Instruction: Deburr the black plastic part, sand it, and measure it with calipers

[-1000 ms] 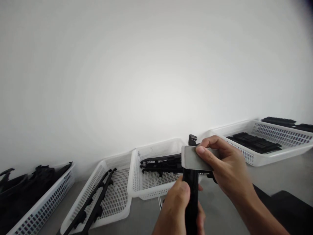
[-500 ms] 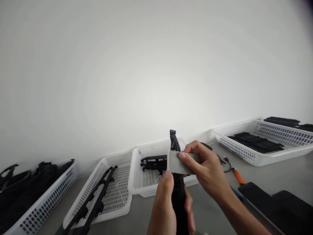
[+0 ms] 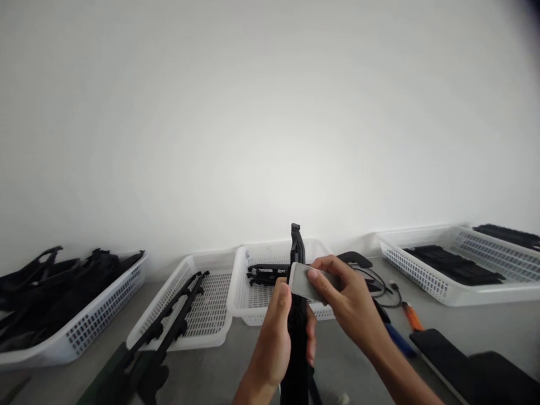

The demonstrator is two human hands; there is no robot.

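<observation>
Head view, left hand (image 3: pixel 274 340): was wrapped around a black strip (image 3: pixel 297 343).
Right hand (image 3: pixel 348 295): pinched a grey plate (image 3: pixel 302 282).
Strip: rose in front of a basket (image 3: pixel 234 284).
Plate: crossed the strip's front, beside the left thumb.
Bars (image 3: pixel 184 311): 2 extended past another basket's near rim (image 3: pixel 202 342).

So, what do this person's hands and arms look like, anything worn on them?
The left hand and right hand are ordinary human hands without gloves. No sleeve, watch or bracelet shows on the left wrist or the visible right forearm. I see no rings, though some fingers are partly hidden.
</observation>
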